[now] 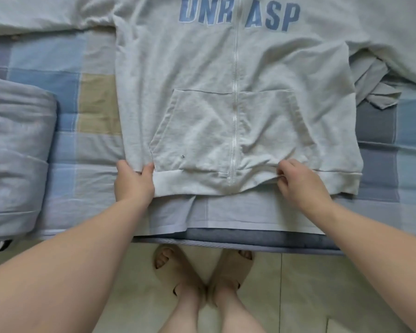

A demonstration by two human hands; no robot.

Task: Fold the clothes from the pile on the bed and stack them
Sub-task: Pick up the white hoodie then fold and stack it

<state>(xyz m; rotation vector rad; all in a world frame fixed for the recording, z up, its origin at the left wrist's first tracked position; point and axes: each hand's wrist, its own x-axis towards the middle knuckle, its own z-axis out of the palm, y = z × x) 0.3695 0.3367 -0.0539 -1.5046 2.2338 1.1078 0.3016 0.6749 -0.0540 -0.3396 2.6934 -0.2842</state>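
Hoodie (235,104), front up on bed (65,150): left hand (133,182) and right hand (298,182) pinch hem at 6 o'clock; tension evenly, smoothing wrinkles before folding.

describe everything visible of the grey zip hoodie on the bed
The light grey fleece-like zip hoodie lies front up, spread flat on the blue patchwork bedsheet, ribbed hem toward the person. A closed white zip runs down the middle through blue letters and a kangaroo pocket. The left hand grips its hem corner; the right hand pinches the hem right of the zip.
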